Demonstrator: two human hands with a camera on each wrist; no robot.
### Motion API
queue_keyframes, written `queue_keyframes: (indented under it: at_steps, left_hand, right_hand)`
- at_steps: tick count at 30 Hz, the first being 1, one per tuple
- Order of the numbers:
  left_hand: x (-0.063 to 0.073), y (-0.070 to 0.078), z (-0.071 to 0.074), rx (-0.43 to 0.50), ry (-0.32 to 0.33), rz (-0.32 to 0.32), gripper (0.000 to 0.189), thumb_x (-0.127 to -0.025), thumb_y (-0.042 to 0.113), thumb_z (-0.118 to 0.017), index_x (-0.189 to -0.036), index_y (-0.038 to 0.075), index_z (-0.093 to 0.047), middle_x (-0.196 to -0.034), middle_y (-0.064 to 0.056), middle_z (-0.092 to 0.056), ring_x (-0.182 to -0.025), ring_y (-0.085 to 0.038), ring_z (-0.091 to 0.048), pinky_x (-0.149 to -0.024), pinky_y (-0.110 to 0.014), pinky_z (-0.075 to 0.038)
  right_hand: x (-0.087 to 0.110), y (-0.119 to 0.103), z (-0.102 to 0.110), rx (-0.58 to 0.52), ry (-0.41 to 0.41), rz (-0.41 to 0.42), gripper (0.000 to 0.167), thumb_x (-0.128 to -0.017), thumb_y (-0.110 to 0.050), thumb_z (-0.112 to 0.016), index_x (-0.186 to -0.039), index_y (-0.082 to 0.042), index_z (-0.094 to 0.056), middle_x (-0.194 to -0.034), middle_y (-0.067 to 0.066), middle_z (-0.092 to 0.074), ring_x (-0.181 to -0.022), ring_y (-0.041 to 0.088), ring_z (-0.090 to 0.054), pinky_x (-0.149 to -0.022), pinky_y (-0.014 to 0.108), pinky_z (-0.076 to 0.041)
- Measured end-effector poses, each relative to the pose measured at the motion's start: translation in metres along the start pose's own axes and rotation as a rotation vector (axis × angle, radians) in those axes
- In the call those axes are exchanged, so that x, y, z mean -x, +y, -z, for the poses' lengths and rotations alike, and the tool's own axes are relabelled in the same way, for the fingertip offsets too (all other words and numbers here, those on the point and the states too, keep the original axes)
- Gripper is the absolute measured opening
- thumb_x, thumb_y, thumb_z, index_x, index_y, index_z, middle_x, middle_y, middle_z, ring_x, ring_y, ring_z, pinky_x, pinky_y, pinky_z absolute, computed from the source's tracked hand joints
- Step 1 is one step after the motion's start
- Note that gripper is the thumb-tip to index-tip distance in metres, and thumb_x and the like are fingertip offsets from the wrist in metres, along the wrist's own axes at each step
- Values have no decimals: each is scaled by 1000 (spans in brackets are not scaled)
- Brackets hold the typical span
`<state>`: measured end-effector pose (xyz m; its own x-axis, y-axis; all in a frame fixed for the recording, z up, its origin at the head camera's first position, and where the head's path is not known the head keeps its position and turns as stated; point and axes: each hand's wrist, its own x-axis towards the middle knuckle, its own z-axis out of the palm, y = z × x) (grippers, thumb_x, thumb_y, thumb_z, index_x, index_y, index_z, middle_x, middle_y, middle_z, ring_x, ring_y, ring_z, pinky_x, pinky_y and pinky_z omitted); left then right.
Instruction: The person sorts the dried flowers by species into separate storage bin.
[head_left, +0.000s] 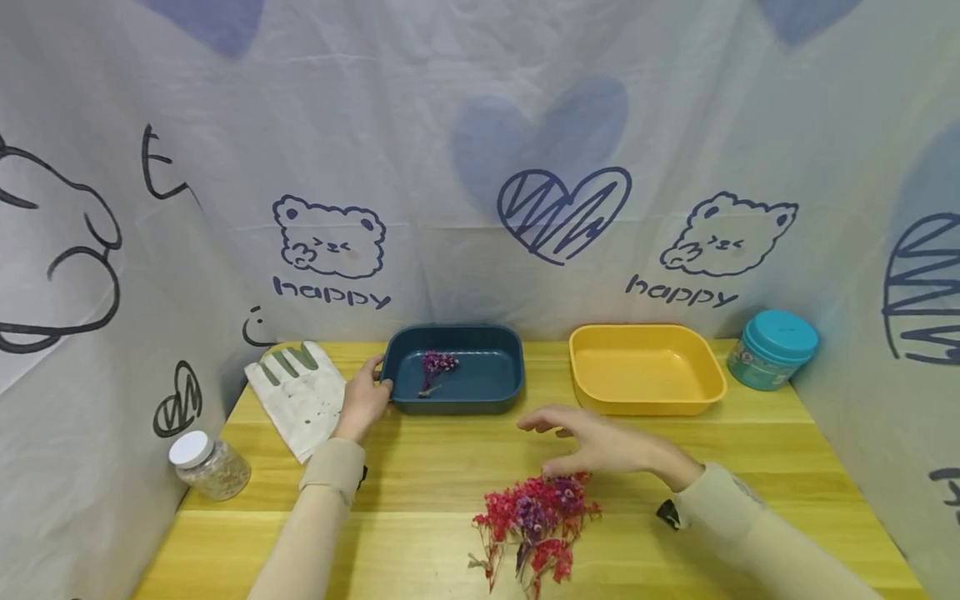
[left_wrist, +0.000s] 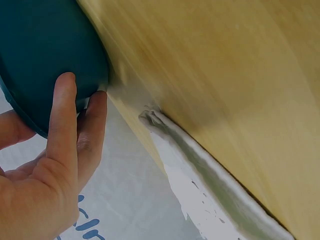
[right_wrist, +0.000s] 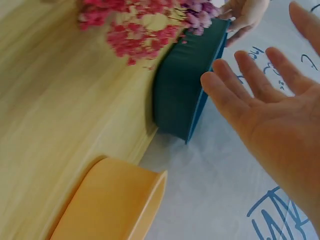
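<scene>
Head view, left to right. Lower left: clear jar [head_left: 210, 467] with white lid, lying near the table edge; contents too small to identify. Right of it, a white cloth with green stripes [head_left: 300, 396], partly overlapped by the left hand [head_left: 365, 398]; in the left wrist view only a crumpled white edge of it shows, blurred.

Left hand sits at the left end of the blue tray [head_left: 453, 369], frame centre. Left wrist view: fingers [left_wrist: 62, 125] lie fairly straight along the tray's outer wall, touching it; whether the thumb hooks the rim is hidden. A small purple sprig [head_left: 433, 367] lies inside the tray, left of its middle.

Lower centre: bunch of dried flowers [head_left: 538, 521] flat on the wooden table [head_left: 750, 433], pink-red heads with some purple mixed in, thin stems pointing toward the lower edge. The right wrist view shows them out of focus.

Right hand [head_left: 607, 442] hovers just above the bunch's upper edge, fingers spread and relaxed, holding nothing; contact with the blooms not discernible.

Centre right: yellow tray [head_left: 645, 371], just beside the blue one, not touching. Far right: teal-lidded tub [head_left: 772, 350], label illegible.
</scene>
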<state>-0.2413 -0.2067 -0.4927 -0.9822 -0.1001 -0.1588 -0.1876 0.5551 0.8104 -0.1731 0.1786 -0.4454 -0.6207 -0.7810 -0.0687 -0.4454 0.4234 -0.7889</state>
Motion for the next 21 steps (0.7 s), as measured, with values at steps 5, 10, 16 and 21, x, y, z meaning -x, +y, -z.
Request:
queue_keyframes:
  at_steps: [5,10,16,21]
  left_hand:
    - [0,0,1,7,2,7,58,-108,7,-46,-165,6,-32,-148,-34,-54,-112,-44,-71,-82,-45,-66]
    - [-1,0,0,15,2,14,58,-108,8,-46,-165,7,-33,-148,-33,-54,-111,-43,-72,-81,-43,-66]
    - [-2,-1,-1,15,3,10,58,-108,8,-46,-164,7,-33,-146,-33,-55,-112,-43,-71,-81,-42,-66]
    - [-1,-1,-2,19,2,9,58,-108,8,-45,-165,6,-32,-146,-33,-55,-116,-45,-69,-83,-42,-66]
  right_hand:
    - [9,4,-9,111,-78,-16,68,-96,-36,-78,-155,-18,-49,-156,3,-52,-144,29,-51,-121,53,-44]
    - [14,8,-19,230,-137,-10,74,-89,-32,-84,-154,-20,-49,-154,-2,-53,-143,23,-50,-122,47,-43]
    - [16,10,-28,326,-144,-18,75,-84,-26,-86,-152,-20,-53,-150,-2,-55,-141,21,-52,-123,46,-43]
    - [16,8,-33,358,-140,-43,66,-86,-25,-85,-146,-25,-59,-141,-6,-58,-135,17,-54,-119,44,-47]
